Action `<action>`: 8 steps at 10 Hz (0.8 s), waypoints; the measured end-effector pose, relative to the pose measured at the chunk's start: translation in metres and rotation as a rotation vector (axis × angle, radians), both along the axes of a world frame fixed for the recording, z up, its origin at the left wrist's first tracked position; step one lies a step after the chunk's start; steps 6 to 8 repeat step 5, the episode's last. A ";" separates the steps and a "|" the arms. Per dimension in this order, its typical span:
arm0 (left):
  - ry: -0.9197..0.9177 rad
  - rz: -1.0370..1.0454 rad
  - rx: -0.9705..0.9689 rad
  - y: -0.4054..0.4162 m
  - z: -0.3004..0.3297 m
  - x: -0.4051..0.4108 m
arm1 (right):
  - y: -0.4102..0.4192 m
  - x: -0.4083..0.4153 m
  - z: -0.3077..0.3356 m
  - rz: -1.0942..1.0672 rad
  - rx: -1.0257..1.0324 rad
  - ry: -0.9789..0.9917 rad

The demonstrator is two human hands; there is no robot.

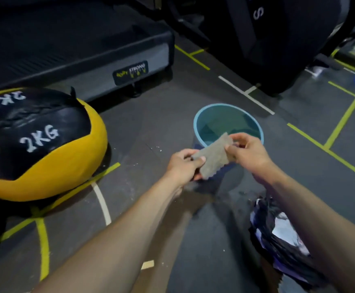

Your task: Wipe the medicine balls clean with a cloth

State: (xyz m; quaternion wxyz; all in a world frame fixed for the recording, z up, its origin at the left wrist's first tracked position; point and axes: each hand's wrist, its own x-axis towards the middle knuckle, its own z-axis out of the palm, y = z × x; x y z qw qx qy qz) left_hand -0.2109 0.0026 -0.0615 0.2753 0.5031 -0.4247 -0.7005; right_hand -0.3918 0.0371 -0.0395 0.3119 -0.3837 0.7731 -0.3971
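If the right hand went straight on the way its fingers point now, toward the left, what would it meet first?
Most likely the left hand. The right hand pinches the far end of the grey cloth, the left hand holds the near end. The bucket sits behind, off that line, though depth is uncertain.

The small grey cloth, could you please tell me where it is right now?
The small grey cloth is mid-frame in the head view, stretched between the left hand and right hand, just above the near rim of the light blue bucket.
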 end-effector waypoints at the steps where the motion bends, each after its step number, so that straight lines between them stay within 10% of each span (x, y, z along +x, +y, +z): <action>1: 0.009 0.013 -0.014 -0.030 -0.020 -0.027 | -0.035 -0.018 -0.017 -0.062 0.062 0.133; 3: 0.024 -0.020 0.055 -0.040 -0.050 -0.031 | -0.034 -0.001 -0.027 0.144 0.185 0.508; 8: -0.083 0.015 0.207 -0.007 -0.024 0.035 | -0.021 0.024 -0.009 0.159 0.260 0.495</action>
